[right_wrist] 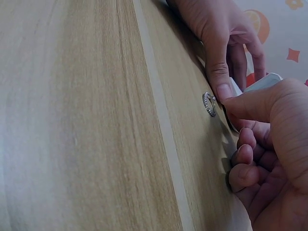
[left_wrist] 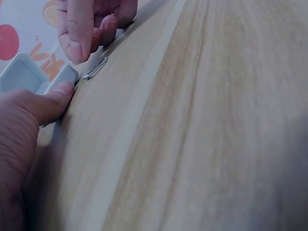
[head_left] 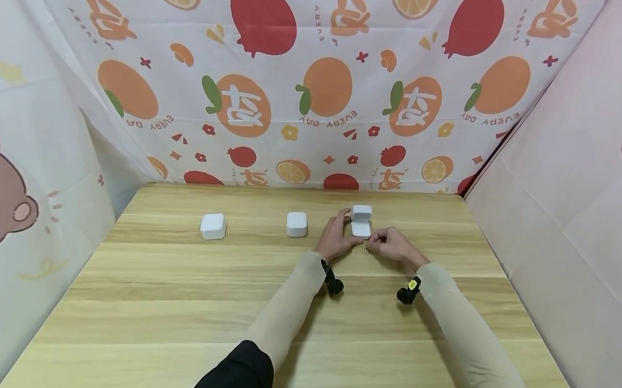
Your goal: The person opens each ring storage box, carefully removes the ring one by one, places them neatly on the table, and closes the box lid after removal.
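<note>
An open white ring box (head_left: 360,229) stands near the back of the table, lid raised. My left hand (head_left: 334,235) grips it, thumb on the front edge and fingers reaching along its far side. A thin silver ring set with small stones (right_wrist: 209,104) is on the wood just in front of the box, seen also in the left wrist view (left_wrist: 96,68). Close beside it hovers my right hand (head_left: 391,246), thumb pointing down and the other fingers loosely curled. Nothing shows in its grasp, though its index fingertip is hidden behind the thumb.
Two closed white boxes, one nearer (head_left: 297,224) and one farther left (head_left: 213,226), stand on the wooden table (head_left: 301,315). A fruit-print cloth (head_left: 315,145) hangs along the back edge, with pale cloth walls at both sides.
</note>
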A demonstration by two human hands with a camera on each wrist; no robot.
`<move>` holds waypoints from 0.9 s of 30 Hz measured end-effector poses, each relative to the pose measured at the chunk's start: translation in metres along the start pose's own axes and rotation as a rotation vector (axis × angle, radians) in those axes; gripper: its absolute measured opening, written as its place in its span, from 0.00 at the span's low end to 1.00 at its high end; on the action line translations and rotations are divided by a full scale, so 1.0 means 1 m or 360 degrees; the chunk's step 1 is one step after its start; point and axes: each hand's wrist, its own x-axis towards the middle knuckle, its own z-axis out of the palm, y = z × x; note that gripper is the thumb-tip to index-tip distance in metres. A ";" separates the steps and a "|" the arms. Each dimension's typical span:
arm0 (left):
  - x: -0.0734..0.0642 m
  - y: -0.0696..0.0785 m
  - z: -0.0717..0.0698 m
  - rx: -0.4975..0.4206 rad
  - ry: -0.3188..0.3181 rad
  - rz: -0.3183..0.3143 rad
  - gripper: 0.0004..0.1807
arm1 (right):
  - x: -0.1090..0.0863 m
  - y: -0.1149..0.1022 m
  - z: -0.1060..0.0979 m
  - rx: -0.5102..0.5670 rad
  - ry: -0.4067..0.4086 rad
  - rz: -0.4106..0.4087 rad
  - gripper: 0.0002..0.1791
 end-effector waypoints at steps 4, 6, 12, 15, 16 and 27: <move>-0.001 -0.001 -0.001 -0.0004 0.0001 0.0013 0.49 | 0.001 0.000 -0.001 0.0011 -0.0024 0.0001 0.06; -0.001 -0.002 -0.001 -0.0006 0.0000 0.0008 0.50 | 0.000 0.000 -0.002 0.0023 -0.0039 0.0000 0.06; -0.002 -0.002 -0.003 -0.0050 0.0011 -0.0004 0.49 | 0.000 -0.002 -0.003 0.0072 -0.0039 -0.0007 0.07; -0.004 0.000 -0.007 -0.0102 0.0014 -0.0021 0.49 | 0.001 -0.002 -0.004 0.0072 -0.0044 -0.0002 0.07; -0.004 0.000 -0.008 -0.0116 0.0016 -0.0024 0.49 | 0.001 -0.003 -0.004 0.0071 -0.0038 -0.0007 0.06; -0.009 0.002 -0.015 -0.0217 0.0084 0.0011 0.42 | -0.003 -0.010 -0.015 0.0098 0.0012 0.0019 0.06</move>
